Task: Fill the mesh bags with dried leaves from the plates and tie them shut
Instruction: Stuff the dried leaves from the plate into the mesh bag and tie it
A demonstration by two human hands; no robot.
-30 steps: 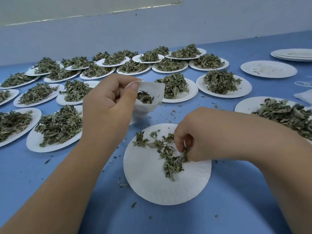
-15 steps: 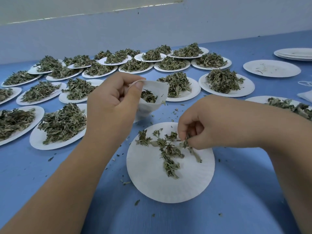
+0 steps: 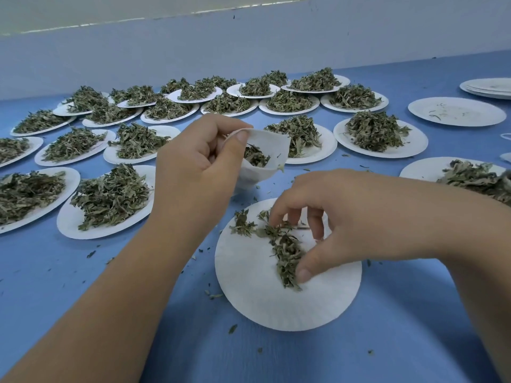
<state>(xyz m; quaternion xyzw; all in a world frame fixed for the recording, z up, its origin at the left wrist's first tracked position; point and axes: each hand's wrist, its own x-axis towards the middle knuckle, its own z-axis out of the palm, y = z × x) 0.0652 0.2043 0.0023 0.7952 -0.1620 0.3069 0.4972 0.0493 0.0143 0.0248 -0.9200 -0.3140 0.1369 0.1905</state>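
Since half a second ago the right hand [image 3: 345, 217] has dropped onto the plate, and its fingers [image 3: 304, 272] have spread from a pinch into a loose claw, thumb and fingertips apart around the dried green leaves [image 3: 284, 252]. These lie in a strip on the round white paper plate [image 3: 262, 294] on the blue desk [image 3: 387, 341]. The left hand [image 3: 199, 167] pinches the rim of the small white mesh bag [image 3: 272, 143], held above the desk, mouth open, partly filled. The leaves look light and brittle, so gather them gently from both ends. The limp bag is best held by its rim.
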